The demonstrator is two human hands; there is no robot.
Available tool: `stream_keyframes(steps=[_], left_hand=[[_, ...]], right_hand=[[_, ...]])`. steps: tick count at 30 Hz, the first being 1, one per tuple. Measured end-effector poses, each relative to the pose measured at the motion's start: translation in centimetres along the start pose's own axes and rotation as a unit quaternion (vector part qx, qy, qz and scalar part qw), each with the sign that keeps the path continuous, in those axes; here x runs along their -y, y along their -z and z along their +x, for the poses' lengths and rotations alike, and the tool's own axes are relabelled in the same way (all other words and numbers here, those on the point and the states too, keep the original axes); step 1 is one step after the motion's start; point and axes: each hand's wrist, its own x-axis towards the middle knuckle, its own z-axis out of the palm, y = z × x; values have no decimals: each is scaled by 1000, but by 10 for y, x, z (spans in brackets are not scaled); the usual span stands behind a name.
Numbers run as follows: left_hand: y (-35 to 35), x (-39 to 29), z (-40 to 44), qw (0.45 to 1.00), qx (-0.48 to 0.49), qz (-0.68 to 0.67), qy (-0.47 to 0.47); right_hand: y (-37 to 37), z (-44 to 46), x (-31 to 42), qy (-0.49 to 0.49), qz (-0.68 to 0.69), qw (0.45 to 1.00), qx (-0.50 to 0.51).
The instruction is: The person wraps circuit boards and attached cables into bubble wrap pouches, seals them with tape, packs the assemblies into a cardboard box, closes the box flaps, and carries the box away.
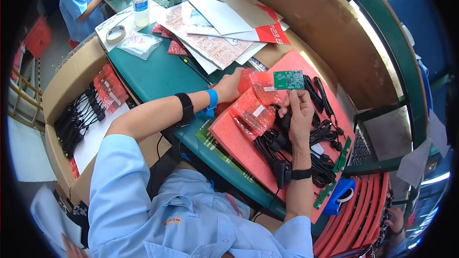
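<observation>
My right hand (300, 114) pinches the lower edge of a green circuit board (288, 80) and holds it up over a pink foam sheet (229, 134). My left hand (228, 87) is closed on a red bubble-wrap bag (245, 82); its fingertips are partly hidden. Between the hands lie more red bubble-wrap pouches (254, 113) with white labels. Black coiled cables (321, 134) spread over the foam beside and beneath my right hand, some with plug-like ends.
A cardboard box (79, 74) at left holds black cables and a red pouch. Papers (210, 43), a bottle (141, 5) and a tape roll (115, 34) sit at the back. Red trays (366, 210) stand at lower right. A co-worker (83, 5) works at far left.
</observation>
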Motion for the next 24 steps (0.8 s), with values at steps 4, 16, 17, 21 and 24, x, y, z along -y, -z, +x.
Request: stream_keyframes(steps=[4, 16, 17, 21, 24], left_hand=[[-28, 26, 40, 955, 155, -244, -58], [54, -3, -41, 995, 94, 37, 6], [66, -3, -51, 996, 80, 46, 21], [96, -12, -75, 992, -12, 127, -26], [111, -11, -88, 977, -189, -76, -58]], right_hand=[[-9, 0, 16, 1, -31, 1000, -2], [17, 1, -16, -14, -5, 1000, 21], [19, 2, -16, -19, 14, 999, 36], [25, 5, -14, -26, 85, 995, 48], [20, 2, -4, -49, 146, 987, -52]])
